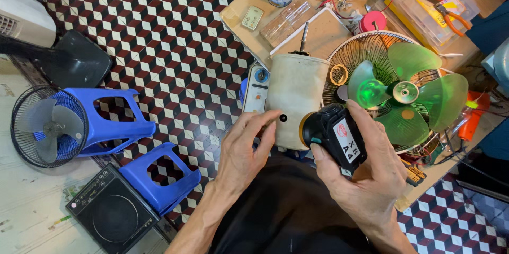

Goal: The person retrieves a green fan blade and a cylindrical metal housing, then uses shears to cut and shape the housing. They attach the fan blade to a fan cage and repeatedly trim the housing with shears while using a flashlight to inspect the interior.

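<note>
Right hand (366, 172): clamped around a black fan motor (333, 136) (white label facing up) | Left hand (245, 148): fingers spread, tips resting on cream fan housing (295, 99), gripping nothing | Housing: lies just left of motor, black shaft on top | Beyond: green fan blade (405, 94) in wire grille (366, 47) on wooden bench (249, 5)

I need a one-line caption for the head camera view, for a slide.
Right hand holds a black fan motor beside a cream motor housing touched by the left hand, near a green fan blade.
</note>
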